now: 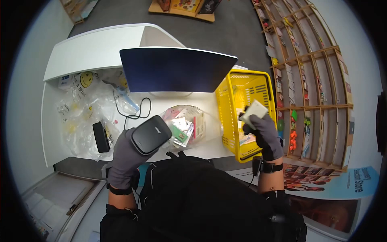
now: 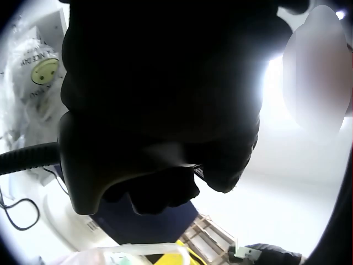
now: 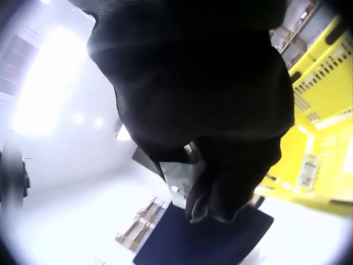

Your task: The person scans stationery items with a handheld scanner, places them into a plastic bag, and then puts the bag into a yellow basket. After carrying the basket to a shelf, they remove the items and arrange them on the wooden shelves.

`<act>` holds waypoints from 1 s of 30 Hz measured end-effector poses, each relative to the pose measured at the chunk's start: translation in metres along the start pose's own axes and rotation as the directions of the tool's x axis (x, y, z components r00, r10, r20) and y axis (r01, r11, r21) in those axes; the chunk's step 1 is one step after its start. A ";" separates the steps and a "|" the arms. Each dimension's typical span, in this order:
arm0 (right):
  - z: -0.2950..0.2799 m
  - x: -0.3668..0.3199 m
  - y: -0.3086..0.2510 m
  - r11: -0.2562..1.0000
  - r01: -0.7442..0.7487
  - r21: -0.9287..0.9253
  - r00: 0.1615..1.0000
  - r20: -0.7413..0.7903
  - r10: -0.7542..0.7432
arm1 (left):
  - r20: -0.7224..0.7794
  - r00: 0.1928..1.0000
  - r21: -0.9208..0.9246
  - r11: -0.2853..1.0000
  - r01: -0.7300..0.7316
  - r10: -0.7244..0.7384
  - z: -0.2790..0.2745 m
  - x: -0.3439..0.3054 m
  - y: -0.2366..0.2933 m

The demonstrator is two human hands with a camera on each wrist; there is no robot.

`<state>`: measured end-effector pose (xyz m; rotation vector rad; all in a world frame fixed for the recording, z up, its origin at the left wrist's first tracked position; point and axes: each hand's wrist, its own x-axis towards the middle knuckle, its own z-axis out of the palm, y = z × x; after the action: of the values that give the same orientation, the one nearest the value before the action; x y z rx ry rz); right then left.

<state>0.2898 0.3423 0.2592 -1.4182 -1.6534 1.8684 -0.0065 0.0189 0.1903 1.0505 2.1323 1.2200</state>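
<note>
In the head view my gloved left hand (image 1: 124, 156) grips a black barcode scanner (image 1: 151, 135), its broad head facing up. The scanner's ribbed cord (image 2: 27, 158) shows in the left wrist view. My gloved right hand (image 1: 267, 135) pinches a small flat cream-coloured packet (image 1: 255, 110) over the yellow shopping basket (image 1: 226, 143). In the right wrist view the packet (image 3: 179, 179) sticks out past the dark fingers. Between the hands, an open clear plastic bag (image 1: 204, 123) holds several small packages, among them a green one (image 1: 179, 133).
A dark monitor (image 1: 177, 70) stands at the back of the white counter (image 1: 209, 151). Clear smiley-printed bags (image 1: 86, 103) and a black case (image 1: 100, 137) lie on the left. Looped black cable (image 1: 145, 107) crosses the counter. Wooden shelves (image 1: 314, 107) rise beyond the basket.
</note>
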 end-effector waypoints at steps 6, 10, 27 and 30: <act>0.078 -0.035 0.020 0.984 -0.147 -0.097 0.875 0.451 0.175 | 0.306 0.931 0.071 0.971 -0.229 0.198 0.017 -0.001 0.049; 0.102 -0.051 0.018 0.993 -0.083 -0.088 0.866 0.487 0.115 | 0.331 0.923 0.062 0.972 -0.227 0.194 0.017 -0.014 0.039; 0.157 0.005 0.089 0.152 0.660 -0.736 0.727 0.575 -0.375 | -0.201 0.974 -0.244 0.968 0.053 -0.103 0.012 -0.057 -0.023; 0.139 -0.002 0.080 0.187 0.643 -0.743 0.746 0.551 -0.374 | -0.085 0.954 -0.263 0.930 0.258 -0.289 0.010 -0.061 -0.025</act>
<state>0.2126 0.2320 0.1730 -0.5567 -3.0656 0.6234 0.0281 -0.0327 0.1651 0.5607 2.0612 1.3960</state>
